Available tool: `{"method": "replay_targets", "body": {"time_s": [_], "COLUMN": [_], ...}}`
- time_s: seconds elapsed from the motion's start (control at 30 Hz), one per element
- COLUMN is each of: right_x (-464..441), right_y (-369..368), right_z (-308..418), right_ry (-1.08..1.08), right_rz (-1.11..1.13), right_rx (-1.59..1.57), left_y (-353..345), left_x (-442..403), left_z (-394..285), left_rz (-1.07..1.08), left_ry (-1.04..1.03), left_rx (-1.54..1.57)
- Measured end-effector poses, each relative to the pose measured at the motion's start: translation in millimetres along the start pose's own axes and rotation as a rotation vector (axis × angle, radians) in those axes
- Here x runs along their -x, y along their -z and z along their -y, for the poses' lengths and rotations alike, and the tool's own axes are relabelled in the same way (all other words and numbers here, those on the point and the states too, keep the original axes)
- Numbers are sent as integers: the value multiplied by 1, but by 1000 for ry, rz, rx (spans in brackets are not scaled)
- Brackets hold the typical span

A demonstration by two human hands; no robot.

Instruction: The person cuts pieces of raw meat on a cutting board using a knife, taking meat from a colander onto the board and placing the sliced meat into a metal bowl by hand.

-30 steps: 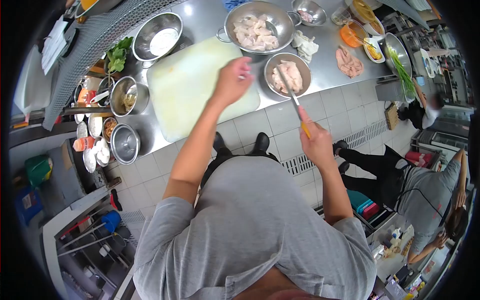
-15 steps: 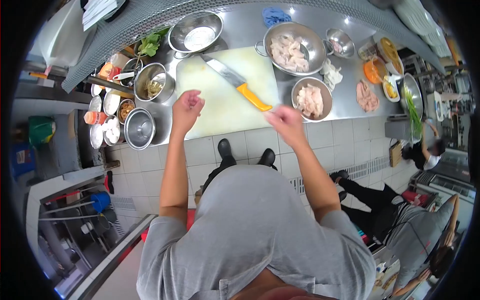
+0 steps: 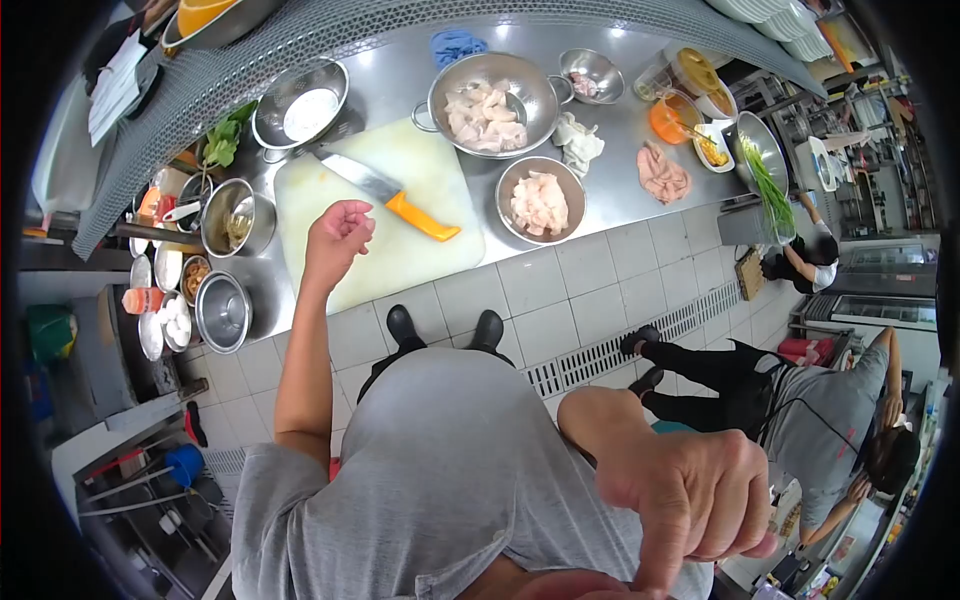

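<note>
A knife with a yellow handle (image 3: 422,217) lies on the white cutting board (image 3: 440,180). My left hand (image 3: 341,240) hovers over the board's near left part, fingers curled, touching nothing I can see. My right hand (image 3: 690,500) is raised close to the camera, fingers bent down and the index finger pointing toward my chest; nothing shows in it. Right of the board, a steel bowl (image 3: 508,215) contains pale raw meat pieces (image 3: 541,204). Behind it stands a colander (image 3: 443,90) with more pale meat (image 3: 485,118). A crumpled white cloth (image 3: 578,143) lies beside them.
A flat piece of meat (image 3: 663,172), an orange container (image 3: 672,118) and a bowl with green stalks (image 3: 765,175) are to the right. At the left are an empty steel bowl (image 3: 223,311), a pot (image 3: 238,218) and leafy greens (image 3: 229,135). A co-worker (image 3: 810,410) stands at the right.
The knife, earlier in my right hand over the meat bowl, now lies on the board. My right hand has let go and risen close to the camera; my left hand has stayed near the board.
</note>
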State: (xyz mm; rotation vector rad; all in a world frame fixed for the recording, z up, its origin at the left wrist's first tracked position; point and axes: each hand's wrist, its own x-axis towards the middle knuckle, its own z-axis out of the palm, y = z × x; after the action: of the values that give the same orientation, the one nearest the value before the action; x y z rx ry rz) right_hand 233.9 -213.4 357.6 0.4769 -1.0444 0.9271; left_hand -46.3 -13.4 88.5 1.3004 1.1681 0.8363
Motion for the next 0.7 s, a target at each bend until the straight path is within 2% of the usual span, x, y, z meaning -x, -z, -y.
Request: {"method": "replay_targets", "body": {"time_s": [0.1,0.17,0.27,0.33,0.4,0.5,0.57,0.7], "right_x": [1,6,0,3,18,35,64,148], "right_y": [8,6,16,25,36,65,84,99], "right_z": [16,28,29,37,62,98,113,149], "right_ry": [-44,6,44,21,-69,-306,-442,-562], "right_rz": [42,-20,22,45,22,-5,-128,-495], "right_rx": [40,60,25,7,54,221,408,665], "left_y": [-21,-38,-69,-95,-129,-174,-204,-240], "left_x": [-18,-33,-70,-105,-138,-209,-238,-264], "left_z": [-10,-25,-39,-47,-59,-39,-30,-15], "left_rz": [69,110,162,152,163,252,284,401], "left_ry": [-27,-52,-184,-422,-422,-547,-581,-406], "left_rx": [-65,-144,-280,-531,-616,-820,-1013,-1343]}}
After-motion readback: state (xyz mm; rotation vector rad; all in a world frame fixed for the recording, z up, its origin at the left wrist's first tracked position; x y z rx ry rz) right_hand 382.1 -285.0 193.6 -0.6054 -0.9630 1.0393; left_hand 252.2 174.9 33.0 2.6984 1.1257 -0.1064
